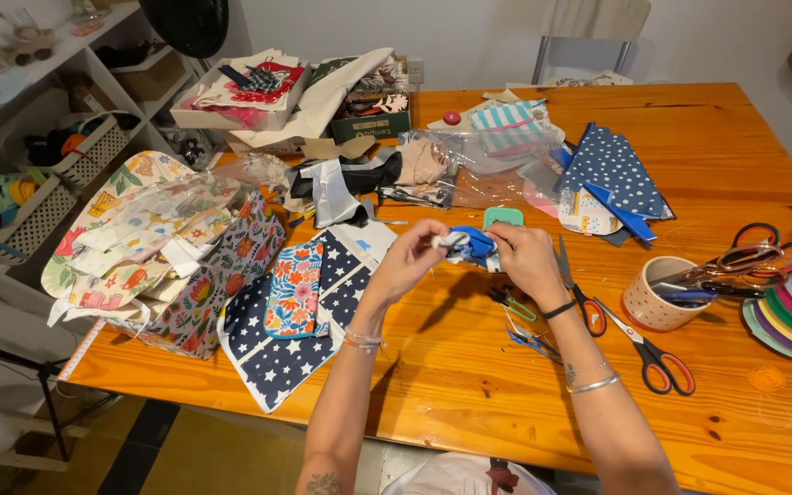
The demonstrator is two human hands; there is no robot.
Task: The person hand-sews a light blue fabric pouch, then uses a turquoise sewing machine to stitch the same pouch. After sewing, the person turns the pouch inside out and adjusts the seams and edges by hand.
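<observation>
Both hands raised above the wooden table (pixel 469 367). Left hand (pixel 412 259) and right hand (pixel 526 259) pinch a small blue-and-white fabric piece (pixel 466 244) between them. Red-handled scissors (pixel 639 344) lie just right; a trailing forearm might snag them.

Glossy wooden table (pixel 506 385); matt blue cloth (pixel 471 244)

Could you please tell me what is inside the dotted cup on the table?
The dotted cup holds several scissors, handles sticking out over its rim. Their blades and anything beneath are hidden inside.
</observation>
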